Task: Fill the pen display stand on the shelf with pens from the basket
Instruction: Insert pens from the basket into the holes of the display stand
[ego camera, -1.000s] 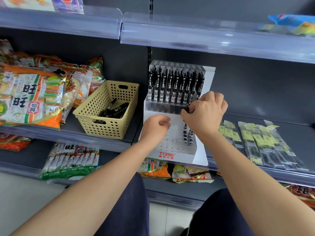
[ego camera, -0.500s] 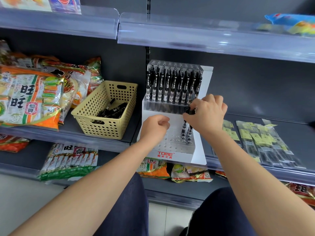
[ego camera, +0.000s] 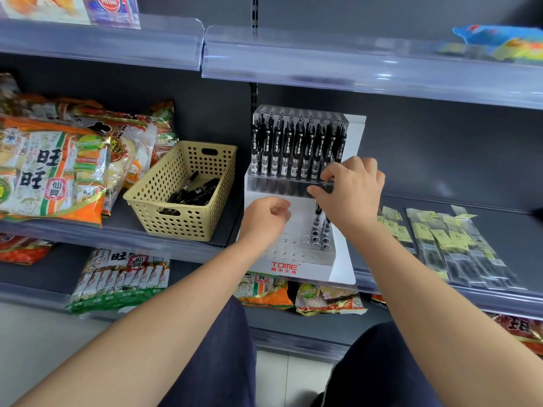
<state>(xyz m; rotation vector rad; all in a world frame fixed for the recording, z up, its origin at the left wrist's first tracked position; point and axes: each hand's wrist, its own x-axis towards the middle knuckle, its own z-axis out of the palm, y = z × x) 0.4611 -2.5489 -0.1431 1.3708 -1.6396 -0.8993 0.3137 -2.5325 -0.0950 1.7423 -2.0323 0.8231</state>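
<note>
Lowering a black pen (ego camera: 328, 188) into the right end of the lower tier of the pen display stand (ego camera: 283, 267), which stands at the front edge of the shelf (ego camera: 514, 230), the right hand (ego camera: 351, 198) pinches the pen's top between thumb and forefinger. It has barely shifted in the last second, so the pen is judged still seating; most lower holes stay vacant. The left hand (ego camera: 266, 218) hangs clenched before that tier, nothing showing in it, and the yellow basket (ego camera: 182, 221), pens inside, stands just left of the stand.
</note>
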